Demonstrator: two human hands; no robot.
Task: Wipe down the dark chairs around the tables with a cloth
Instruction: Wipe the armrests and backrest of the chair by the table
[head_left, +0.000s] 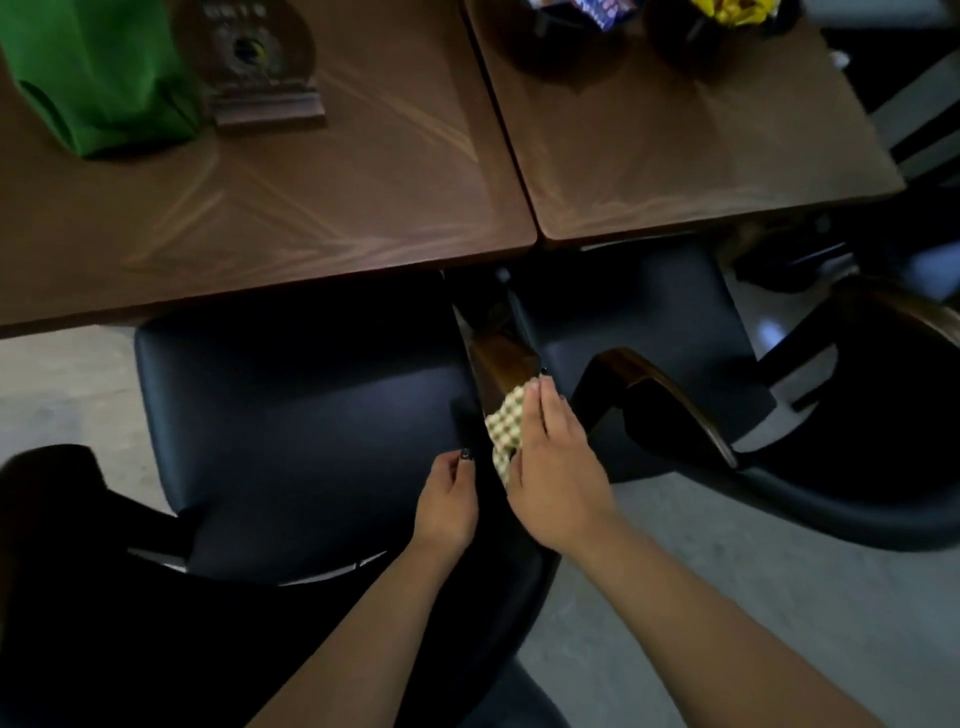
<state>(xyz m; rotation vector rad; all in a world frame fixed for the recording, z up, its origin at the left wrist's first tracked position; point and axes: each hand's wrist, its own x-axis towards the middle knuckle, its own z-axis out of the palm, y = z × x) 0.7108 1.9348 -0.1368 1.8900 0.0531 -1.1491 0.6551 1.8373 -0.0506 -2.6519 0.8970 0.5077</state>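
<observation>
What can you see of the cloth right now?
The cloth is small, with a cream-and-green checked pattern and what looks like a bumpy waffle weave. It is bunched, not spread flat, and mostly hidden under the right hand, which presses it with fairly straight fingers onto the glossy wooden armrest of the dark chair. Only its left edge and a fold under the palm show. The left hand is just beside it on the chair, apparently not touching it.
</observation>
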